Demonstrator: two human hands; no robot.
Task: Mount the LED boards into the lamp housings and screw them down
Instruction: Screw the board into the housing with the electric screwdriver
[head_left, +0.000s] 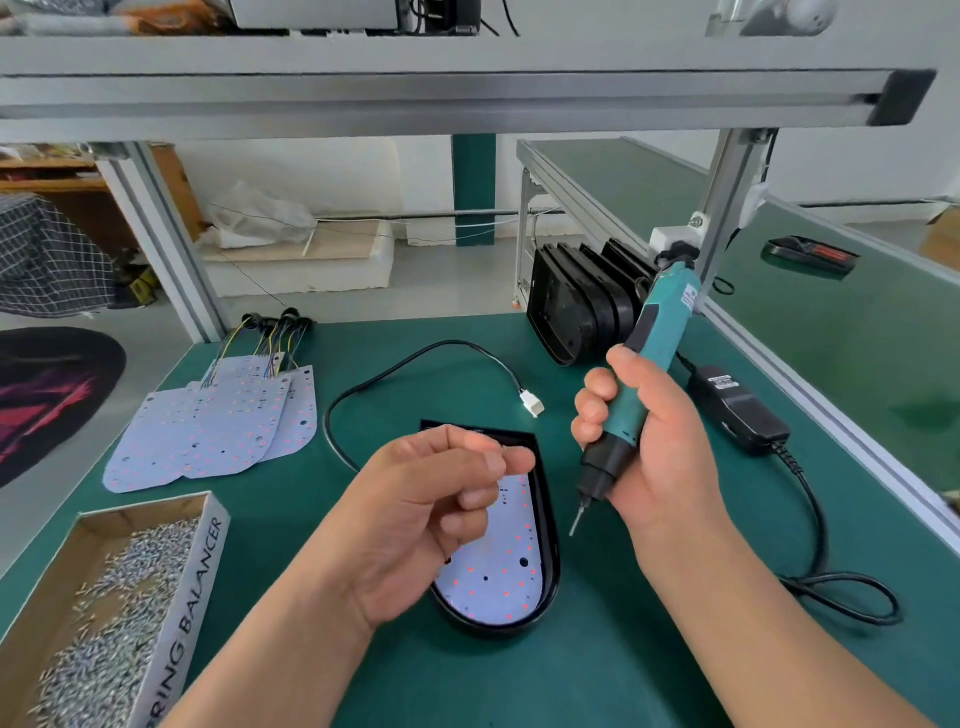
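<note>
White LED board (506, 566), dotted red, sits inside the black lamp housing (550, 525) in the middle of the green bench (597, 675), its long axis running from the near edge toward the far edge, rounded end nearest the person. Over its far half hovers the left hand (431, 514), fingers curled and thumb pinched to forefinger, perhaps on a screw, though I cannot tell. Just right of the housing, the right hand (644, 441) is wrapped tight around the teal electric screwdriver (631, 395), bit pointing down and tilted toward the board, clear of it. That hand looks nearer the right rim's holes. Spare boards (208, 431) lie toward the far-left corner, the screw box (104, 613) at the near-left corner, more housings (576, 312) stacked at the far edge.
</note>
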